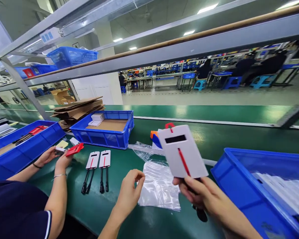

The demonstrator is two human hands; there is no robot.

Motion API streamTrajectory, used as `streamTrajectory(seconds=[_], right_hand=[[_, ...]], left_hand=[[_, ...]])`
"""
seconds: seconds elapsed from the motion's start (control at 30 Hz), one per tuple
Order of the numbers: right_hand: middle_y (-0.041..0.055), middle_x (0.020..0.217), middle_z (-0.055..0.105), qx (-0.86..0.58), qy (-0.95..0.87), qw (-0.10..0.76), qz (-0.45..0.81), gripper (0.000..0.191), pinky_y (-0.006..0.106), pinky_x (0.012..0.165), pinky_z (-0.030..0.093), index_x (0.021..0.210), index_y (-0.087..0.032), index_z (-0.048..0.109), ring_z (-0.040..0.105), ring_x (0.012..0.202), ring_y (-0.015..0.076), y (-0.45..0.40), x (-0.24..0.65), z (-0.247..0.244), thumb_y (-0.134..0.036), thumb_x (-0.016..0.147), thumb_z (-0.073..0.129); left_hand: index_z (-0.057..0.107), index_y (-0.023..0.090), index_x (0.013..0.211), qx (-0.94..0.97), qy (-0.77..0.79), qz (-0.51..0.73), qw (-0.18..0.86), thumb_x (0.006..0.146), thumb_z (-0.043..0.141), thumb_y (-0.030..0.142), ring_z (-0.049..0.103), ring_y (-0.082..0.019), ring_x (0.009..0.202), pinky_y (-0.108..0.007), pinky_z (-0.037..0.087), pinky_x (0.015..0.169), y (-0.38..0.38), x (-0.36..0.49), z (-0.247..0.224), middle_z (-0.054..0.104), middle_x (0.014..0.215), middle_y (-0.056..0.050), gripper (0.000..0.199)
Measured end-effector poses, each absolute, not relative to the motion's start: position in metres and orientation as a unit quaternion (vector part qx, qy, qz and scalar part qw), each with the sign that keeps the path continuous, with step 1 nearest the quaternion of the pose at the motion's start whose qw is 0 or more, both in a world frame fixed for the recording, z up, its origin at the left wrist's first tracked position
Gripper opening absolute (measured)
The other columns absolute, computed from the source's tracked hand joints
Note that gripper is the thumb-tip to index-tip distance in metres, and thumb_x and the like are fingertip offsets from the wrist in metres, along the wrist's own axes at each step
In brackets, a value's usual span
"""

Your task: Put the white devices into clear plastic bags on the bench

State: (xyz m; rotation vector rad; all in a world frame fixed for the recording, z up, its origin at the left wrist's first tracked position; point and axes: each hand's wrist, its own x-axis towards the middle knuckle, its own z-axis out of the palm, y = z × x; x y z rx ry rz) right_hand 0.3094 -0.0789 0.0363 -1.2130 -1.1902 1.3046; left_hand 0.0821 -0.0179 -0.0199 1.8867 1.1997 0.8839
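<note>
My right hand [204,194] holds up a flat white card package [181,156] by its lower edge. The package has a dark slot, a red strip and a red hanging loop on top, and a black rounded end dangles beneath the hand. Thumb and forefinger pinched, my left hand [129,191] is at the left edge of a stack of clear plastic bags [160,189]; whether it grips anything is unclear. Left of it lie two similar packages [92,160] [105,158] with black cables hanging out.
A co-worker's hands [62,161] at left hold a red piece [74,149]. Blue bins stand at the left [49,136], centre back [109,137] and right [251,199]. Flattened cardboard [79,108] is stacked behind. A metal shelf rail [164,53] crosses above.
</note>
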Motion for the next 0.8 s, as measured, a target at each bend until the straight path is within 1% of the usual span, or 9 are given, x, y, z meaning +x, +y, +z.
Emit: streamTrajectory(seconds=[0.07, 0.17, 0.23, 0.3, 0.47, 0.53, 0.63, 0.7, 0.8], right_hand=[[-0.0052, 0.056, 0.046, -0.481, -0.465, 0.521, 0.53, 0.058, 0.025, 0.044, 0.023, 0.09, -0.015, 0.07, 0.028, 0.047, 0.0094, -0.08, 0.325, 0.041, -0.073, 0.084, 0.065], [-0.0051, 0.057, 0.046, -0.488, -0.455, 0.55, 0.503, 0.053, 0.025, 0.043, 0.02, 0.09, -0.016, 0.07, 0.025, 0.047, 0.0082, -0.085, 0.337, 0.045, -0.068, 0.087, 0.066], [-0.0046, 0.058, 0.047, -0.497, -0.46, 0.55, 0.489, 0.053, 0.025, 0.044, 0.021, 0.092, -0.016, 0.071, 0.025, 0.047, 0.0082, -0.089, 0.339, 0.046, -0.068, 0.088, 0.064], [-0.0042, 0.058, 0.046, -0.501, -0.476, 0.534, 0.486, 0.055, 0.026, 0.044, 0.021, 0.088, -0.016, 0.072, 0.027, 0.047, 0.0085, -0.091, 0.34, 0.045, -0.071, 0.089, 0.062], [-0.0027, 0.06, 0.044, -0.503, -0.519, 0.484, 0.493, 0.065, 0.027, 0.046, 0.018, 0.065, -0.016, 0.065, 0.029, 0.049, 0.0087, -0.087, 0.342, 0.043, -0.076, 0.09, 0.056], [-0.0024, 0.062, 0.046, -0.504, -0.527, 0.478, 0.489, 0.066, 0.028, 0.047, 0.018, 0.064, -0.017, 0.062, 0.029, 0.05, 0.0087, -0.085, 0.341, 0.045, -0.077, 0.09, 0.055], [-0.0023, 0.062, 0.046, -0.499, -0.532, 0.476, 0.491, 0.067, 0.028, 0.047, 0.018, 0.061, -0.017, 0.058, 0.029, 0.051, 0.0085, -0.083, 0.339, 0.05, -0.078, 0.089, 0.056], [-0.0025, 0.063, 0.048, -0.501, -0.526, 0.479, 0.493, 0.066, 0.028, 0.047, 0.018, 0.065, -0.016, 0.061, 0.028, 0.05, 0.0079, -0.081, 0.338, 0.051, -0.079, 0.088, 0.057], [-0.0034, 0.062, 0.049, -0.5, -0.518, 0.486, 0.495, 0.066, 0.027, 0.046, 0.018, 0.085, -0.015, 0.07, 0.027, 0.048, 0.0081, -0.077, 0.338, 0.049, -0.079, 0.087, 0.057]], left_hand=[[0.064, 0.021, 0.093, 0.801, 0.456, 0.261, 0.287, 0.099, 0.051, 0.016, 0.061, -0.022, 0.092, -0.032, 0.045, 0.081, -0.011, 0.096, -0.04, 0.069, 0.096, -0.005, 0.015], [0.065, 0.02, 0.096, 0.844, 0.445, 0.185, 0.233, 0.092, 0.067, 0.019, 0.06, -0.026, 0.101, -0.037, 0.044, 0.088, 0.003, 0.12, -0.067, 0.071, 0.104, -0.007, 0.005], [0.066, 0.019, 0.096, 0.844, 0.454, 0.168, 0.231, 0.082, 0.08, 0.025, 0.059, -0.03, 0.105, -0.041, 0.043, 0.09, 0.015, 0.133, -0.079, 0.071, 0.108, -0.008, 0.021], [0.066, 0.018, 0.092, 0.843, 0.459, 0.151, 0.236, 0.076, 0.085, 0.028, 0.06, -0.03, 0.102, -0.041, 0.043, 0.089, 0.03, 0.14, -0.086, 0.071, 0.104, -0.008, 0.026], [0.068, 0.019, 0.074, 0.846, 0.439, 0.12, 0.28, 0.08, 0.077, 0.023, 0.063, -0.021, 0.082, -0.03, 0.043, 0.075, 0.057, 0.139, -0.088, 0.072, 0.081, -0.002, 0.011], [0.07, 0.019, 0.073, 0.849, 0.422, 0.118, 0.296, 0.081, 0.074, 0.022, 0.064, -0.019, 0.08, -0.028, 0.043, 0.071, 0.062, 0.133, -0.085, 0.073, 0.081, -0.002, 0.009], [0.074, 0.02, 0.077, 0.854, 0.395, 0.127, 0.314, 0.084, 0.069, 0.021, 0.065, -0.019, 0.083, -0.026, 0.044, 0.073, 0.065, 0.124, -0.078, 0.075, 0.085, -0.002, 0.008], [0.076, 0.02, 0.08, 0.856, 0.381, 0.139, 0.32, 0.086, 0.066, 0.02, 0.065, -0.02, 0.086, -0.027, 0.045, 0.076, 0.062, 0.117, -0.071, 0.077, 0.087, -0.002, 0.012], [0.078, 0.022, 0.083, 0.857, 0.367, 0.166, 0.321, 0.09, 0.063, 0.024, 0.064, -0.022, 0.089, -0.031, 0.045, 0.083, 0.053, 0.108, -0.061, 0.077, 0.089, -0.004, 0.016]])
